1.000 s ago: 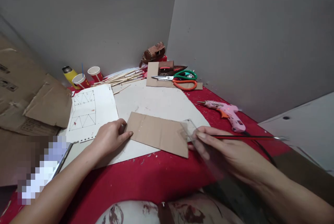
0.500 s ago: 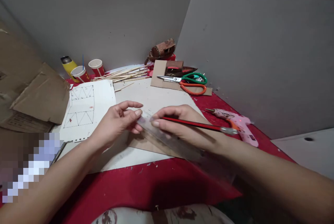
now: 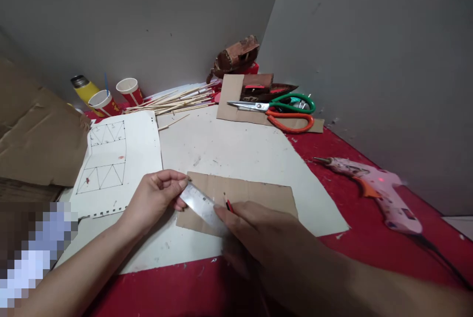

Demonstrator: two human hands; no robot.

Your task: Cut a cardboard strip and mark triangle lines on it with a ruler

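Note:
My left hand (image 3: 159, 193) pinches the far end of a clear ruler (image 3: 199, 203) between thumb and fingers. The ruler slants down to the right over a piece of brown cardboard (image 3: 254, 190). A red and black pencil (image 3: 229, 205) is held in my right hand (image 3: 258, 230), its tip pointing up and away from me. The right fingers also touch the ruler, whose near part is hidden beneath that hand. Under the cardboard lies a large white sheet (image 3: 236, 147). Left of my left hand is paper with a truss drawing (image 3: 140, 154).
Scissors (image 3: 273, 110) lie on cardboard at the back, beside brown model pieces (image 3: 236, 58). A pink glue gun (image 3: 380, 189) rests on the red cloth (image 3: 325, 149) at right. Thin wooden sticks (image 3: 177, 102), paper cups (image 3: 129, 91) and a yellow bottle (image 3: 86, 90) stand behind.
Both hands have come down with the ruler, from above the table to the cardboard. The pencil has swung round, its tip now pointing away from me. The view has tilted and shifted.

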